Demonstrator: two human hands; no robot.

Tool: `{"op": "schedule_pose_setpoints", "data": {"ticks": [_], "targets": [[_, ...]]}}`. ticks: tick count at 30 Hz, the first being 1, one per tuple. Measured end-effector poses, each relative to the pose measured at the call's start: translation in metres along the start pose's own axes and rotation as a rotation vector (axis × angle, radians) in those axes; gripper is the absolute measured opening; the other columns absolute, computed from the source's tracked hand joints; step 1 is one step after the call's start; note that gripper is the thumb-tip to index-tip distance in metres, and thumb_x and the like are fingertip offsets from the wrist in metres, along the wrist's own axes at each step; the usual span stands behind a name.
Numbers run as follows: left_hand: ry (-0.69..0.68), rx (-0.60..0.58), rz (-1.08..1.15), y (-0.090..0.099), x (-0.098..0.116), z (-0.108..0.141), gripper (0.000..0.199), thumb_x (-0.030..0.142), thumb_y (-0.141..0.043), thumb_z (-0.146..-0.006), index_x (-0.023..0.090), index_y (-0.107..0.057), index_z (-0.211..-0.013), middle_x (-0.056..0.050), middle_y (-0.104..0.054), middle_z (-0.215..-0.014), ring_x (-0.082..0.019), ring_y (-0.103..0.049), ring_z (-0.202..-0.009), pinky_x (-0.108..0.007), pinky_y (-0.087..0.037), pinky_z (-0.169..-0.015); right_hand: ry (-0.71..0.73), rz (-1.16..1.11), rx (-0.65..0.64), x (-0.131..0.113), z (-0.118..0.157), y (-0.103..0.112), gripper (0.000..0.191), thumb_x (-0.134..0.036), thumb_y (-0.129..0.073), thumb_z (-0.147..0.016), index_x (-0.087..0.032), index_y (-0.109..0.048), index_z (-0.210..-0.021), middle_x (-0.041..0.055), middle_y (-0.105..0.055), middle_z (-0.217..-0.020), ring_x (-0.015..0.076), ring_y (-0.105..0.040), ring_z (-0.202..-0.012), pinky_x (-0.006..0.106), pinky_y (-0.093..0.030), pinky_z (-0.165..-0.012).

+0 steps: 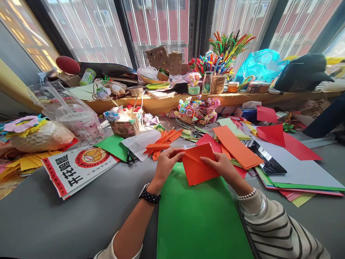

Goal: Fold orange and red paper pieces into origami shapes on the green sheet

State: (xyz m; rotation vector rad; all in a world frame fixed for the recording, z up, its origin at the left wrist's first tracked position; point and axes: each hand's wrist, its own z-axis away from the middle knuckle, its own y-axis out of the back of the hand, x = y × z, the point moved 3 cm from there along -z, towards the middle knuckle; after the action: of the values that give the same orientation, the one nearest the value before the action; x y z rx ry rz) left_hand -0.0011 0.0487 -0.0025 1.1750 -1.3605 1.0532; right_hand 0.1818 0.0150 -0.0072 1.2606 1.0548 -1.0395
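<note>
An orange square of paper [199,169], with a crease across it, is held up between my two hands. My left hand [168,163] pinches its upper left corner between thumb and fingers. On the right edge, my right hand [219,165] grips it with the thumb on the front; the other fingers are mostly behind the paper. Below lies a large green sheet [199,219] on the grey table. Folded orange paper strips [164,142] lie beyond my left hand. A stack of orange rectangles [237,145] is close to my right hand, beside a black phone [265,156].
A printed paper bag [81,167] lies at left. Coloured paper sheets [304,172] are piled at right, under the phone. Behind stand a small basket [126,126] and craft flowers [196,109]. Pipe cleaners [215,63] and jars [233,86] line the windowsill.
</note>
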Motion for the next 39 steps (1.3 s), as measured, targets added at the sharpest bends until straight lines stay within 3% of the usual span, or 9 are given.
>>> {"op": "schedule_pose_setpoints", "data": {"ticks": [9, 15, 17, 20, 23, 27, 30, 39], "targets": [[0.021, -0.045, -0.118, 0.0, 0.001, 0.001, 0.021, 0.032, -0.067, -0.057, 0.013, -0.063, -0.066, -0.001, -0.062, -0.06, -0.012, -0.057, -0.055, -0.023, -0.048, -0.056, 0.031, 0.089, 0.051, 0.002, -0.003, 0.005, 0.036, -0.047, -0.059, -0.063, -0.014, -0.063, -0.079, 0.0058, -0.065, -0.075, 0.0202, -0.06, -0.067, 0.025, -0.044, -0.048], [0.014, 0.224, 0.071, 0.009, -0.005, -0.002, 0.027, 0.033, -0.066, -0.058, 0.012, -0.06, -0.074, -0.001, -0.062, -0.064, -0.012, -0.058, -0.057, -0.026, -0.05, -0.062, -0.024, -0.226, 0.043, 0.001, -0.003, 0.006, 0.027, -0.04, -0.066, -0.059, -0.016, -0.058, -0.068, -0.0001, -0.061, -0.064, 0.0136, -0.059, -0.06, 0.025, -0.049, -0.057], [0.027, 0.247, 0.111, 0.009, -0.006, -0.002, 0.027, 0.032, -0.067, -0.057, 0.012, -0.059, -0.072, 0.0, -0.062, -0.064, -0.011, -0.058, -0.057, -0.027, -0.05, -0.062, -0.066, -0.257, 0.02, 0.002, -0.002, 0.003, 0.026, -0.039, -0.067, -0.058, -0.016, -0.056, -0.062, -0.0012, -0.06, -0.058, 0.0127, -0.059, -0.056, 0.024, -0.048, -0.054], [0.075, 0.167, 0.118, 0.005, -0.006, -0.002, 0.026, 0.031, -0.069, -0.056, 0.012, -0.059, -0.07, 0.0, -0.062, -0.063, -0.011, -0.059, -0.057, -0.026, -0.05, -0.062, -0.043, -0.211, 0.033, 0.003, -0.002, 0.001, 0.026, -0.04, -0.066, -0.059, -0.016, -0.06, -0.069, 0.0011, -0.064, -0.064, 0.0144, -0.06, -0.057, 0.025, -0.048, -0.052], [0.139, 0.034, 0.088, 0.001, -0.006, -0.001, 0.033, 0.029, -0.07, -0.054, 0.012, -0.059, -0.081, 0.0, -0.064, -0.061, -0.013, -0.06, -0.057, -0.027, -0.05, -0.06, 0.037, -0.145, 0.092, 0.002, -0.004, 0.004, 0.031, -0.041, -0.064, -0.061, -0.016, -0.062, -0.079, 0.0031, -0.066, -0.074, 0.0163, -0.06, -0.062, 0.025, -0.047, -0.052], [0.181, -0.075, 0.032, -0.003, -0.006, 0.001, 0.032, 0.028, -0.07, -0.055, 0.012, -0.063, -0.082, -0.003, -0.066, -0.065, -0.015, -0.062, -0.061, -0.026, -0.05, -0.061, 0.087, -0.092, 0.159, -0.001, -0.003, 0.009, 0.029, -0.042, -0.061, -0.063, -0.016, -0.061, -0.075, 0.0024, -0.065, -0.071, 0.0162, -0.058, -0.061, 0.024, -0.045, -0.049], [0.222, -0.075, 0.048, -0.003, -0.007, 0.001, 0.025, 0.029, -0.07, -0.054, 0.011, -0.066, -0.071, -0.003, -0.067, -0.064, -0.016, -0.063, -0.061, -0.027, -0.05, -0.062, 0.087, -0.118, 0.163, -0.001, -0.002, 0.009, 0.028, -0.043, -0.06, -0.064, -0.016, -0.061, -0.074, 0.0015, -0.064, -0.067, 0.016, -0.057, -0.06, 0.024, -0.045, -0.049], [0.232, 0.03, 0.228, 0.002, -0.008, 0.0, 0.023, 0.025, -0.07, -0.057, 0.013, -0.066, -0.075, -0.002, -0.068, -0.067, -0.014, -0.064, -0.062, -0.025, -0.051, -0.068, 0.081, -0.273, 0.132, 0.006, -0.006, 0.011, 0.024, -0.038, -0.062, -0.065, -0.016, -0.065, -0.073, 0.0008, -0.063, -0.064, 0.0117, -0.058, -0.059, 0.023, -0.05, -0.056]]}}
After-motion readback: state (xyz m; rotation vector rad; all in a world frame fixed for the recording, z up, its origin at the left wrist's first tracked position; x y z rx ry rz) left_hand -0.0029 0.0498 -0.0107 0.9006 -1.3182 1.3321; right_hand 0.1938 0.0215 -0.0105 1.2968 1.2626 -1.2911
